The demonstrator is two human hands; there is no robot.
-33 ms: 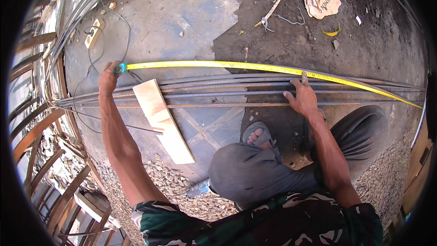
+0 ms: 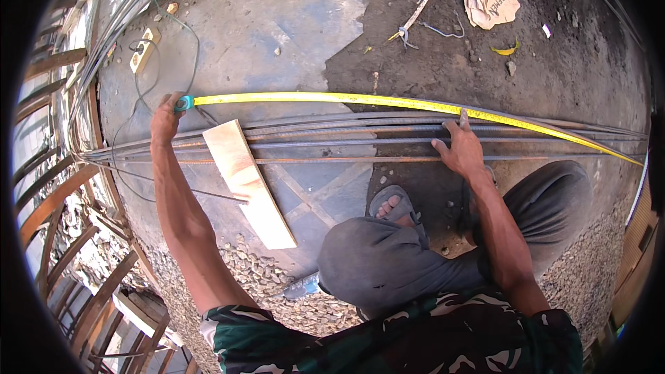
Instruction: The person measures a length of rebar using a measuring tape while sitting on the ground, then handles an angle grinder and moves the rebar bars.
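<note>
My left hand [image 2: 165, 121] is closed around the teal case of a tape measure [image 2: 184, 103]. From it the yellow blade [image 2: 298, 97] runs out to the right in a long shallow curve, past the far side of several ribbed steel bars [image 2: 325, 143] lying on the ground. My right hand [image 2: 463, 149] is over the bars, thumb apart and index finger stretched out to the blade's near edge. Across the bars, nearer my left arm, lies a pale wooden board [image 2: 249, 183] at a slant.
A power strip [image 2: 144, 52] with a cord lies at the far left. Torn brown paper [image 2: 493, 3] and a stick [image 2: 419, 10] lie at the back. Gravel [image 2: 256, 270] and a clear bluish bottle [image 2: 303, 287] are near my knee. Curved wooden slats [image 2: 59, 197] line the left.
</note>
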